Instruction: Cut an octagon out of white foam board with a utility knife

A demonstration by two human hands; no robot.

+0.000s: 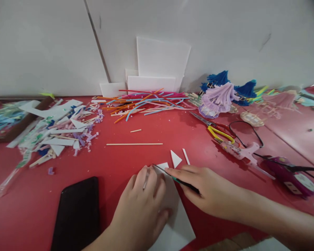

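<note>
A white foam sheet [174, 212] lies on the red table at the bottom middle. My left hand [141, 205] rests on its left side with fingers curled, a small pale strip [146, 181] showing between them; their full grip is hidden. My right hand [208, 190] is closed around a dark-handled craft knife [185, 183], index finger stretched along it. The knife's blade lies over the sheet's top end, near my left fingertips. Just beyond are a white triangular scrap [176, 159] and a narrow white strip [186, 156].
A black phone [77, 212] lies at lower left, scraps [60, 132] behind it. Colored sticks [146, 103] and white boards [162, 59] stand toward the wall. At right are scissors [214, 129], a glue gun [240, 153], a purple object [290, 174] and pleated models [221, 97].
</note>
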